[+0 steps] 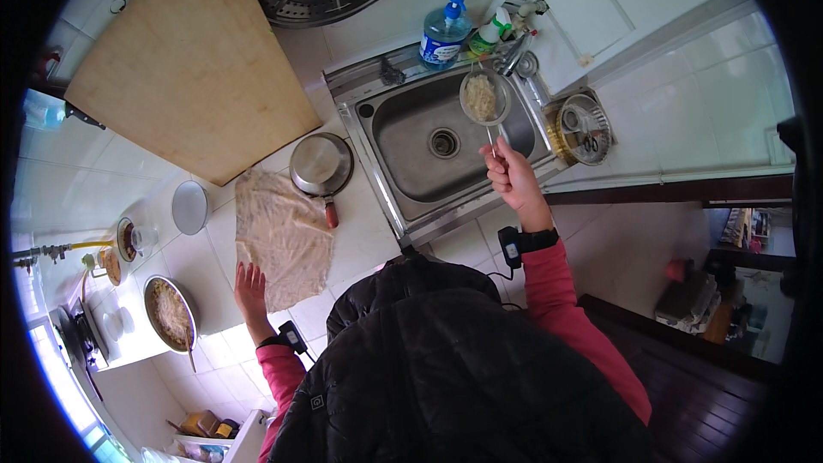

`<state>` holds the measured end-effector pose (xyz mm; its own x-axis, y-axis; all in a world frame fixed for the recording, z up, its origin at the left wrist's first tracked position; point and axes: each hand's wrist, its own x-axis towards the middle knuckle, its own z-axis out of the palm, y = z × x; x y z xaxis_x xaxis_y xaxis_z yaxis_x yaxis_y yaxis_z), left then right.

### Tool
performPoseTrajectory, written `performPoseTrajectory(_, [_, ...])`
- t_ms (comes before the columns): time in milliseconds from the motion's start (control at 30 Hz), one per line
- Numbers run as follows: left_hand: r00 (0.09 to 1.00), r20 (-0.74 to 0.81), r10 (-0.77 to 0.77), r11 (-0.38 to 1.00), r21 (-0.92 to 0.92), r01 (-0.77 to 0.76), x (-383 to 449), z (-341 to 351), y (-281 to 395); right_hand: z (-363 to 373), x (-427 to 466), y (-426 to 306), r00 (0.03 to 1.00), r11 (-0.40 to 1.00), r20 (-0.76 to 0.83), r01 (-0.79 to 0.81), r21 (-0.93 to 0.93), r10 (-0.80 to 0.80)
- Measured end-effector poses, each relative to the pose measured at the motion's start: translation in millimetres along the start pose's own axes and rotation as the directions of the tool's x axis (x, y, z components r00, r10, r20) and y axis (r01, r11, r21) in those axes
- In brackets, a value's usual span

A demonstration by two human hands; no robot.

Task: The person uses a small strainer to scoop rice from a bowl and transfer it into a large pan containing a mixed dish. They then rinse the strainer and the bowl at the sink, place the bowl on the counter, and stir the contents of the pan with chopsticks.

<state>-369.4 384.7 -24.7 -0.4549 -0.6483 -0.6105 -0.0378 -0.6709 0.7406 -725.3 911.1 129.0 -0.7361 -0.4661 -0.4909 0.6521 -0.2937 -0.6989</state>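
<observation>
My right hand [508,173] grips the thin handle of a round mesh strainer [505,101] over the right side of a stainless steel sink [411,183]. Pale, shredded-looking food [480,98] lies in the strainer. Below it the basin shows its drain [443,143]. Off to the left, my left hand [251,292] holds nothing, its fingers apart, at the near left edge of a stained beige cloth [280,238] on the tiled counter. Close to that hand stands a metal bowl [195,308] of pale food, with a utensil handle leaning out over its rim.
A small pan [321,164] lies upside down by the cloth, its red handle towards me. A large wooden board [193,64] leans at the back left. Behind the sink stand a blue pump bottle [445,32], a spray bottle [490,35] and the faucet [511,59]. A white bowl [190,208] sits left.
</observation>
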Motion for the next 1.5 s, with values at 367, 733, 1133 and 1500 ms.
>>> performPoseTrajectory(367, [0.955,0.153,0.252,0.253,0.943,-0.218,-19,0,-24,3,-3,-17,0.999,0.998,0.052,0.008,-0.07,-0.004])
performPoseTrajectory(733, [0.978,0.204,0.048,0.243,0.947,-0.209,-74,39,-16,-32,37,38,0.974,0.973,-0.084,-0.216,-0.082,0.209])
performPoseTrajectory(1133, [0.938,0.287,0.195,0.161,0.934,-0.319,-78,46,-29,-44,34,51,0.979,0.968,-0.182,-0.134,-0.21,0.096])
performPoseTrajectory(1500, [0.938,0.229,0.26,0.423,0.846,-0.324,-75,20,-31,-28,22,27,0.997,0.976,0.026,0.082,-0.203,-0.079])
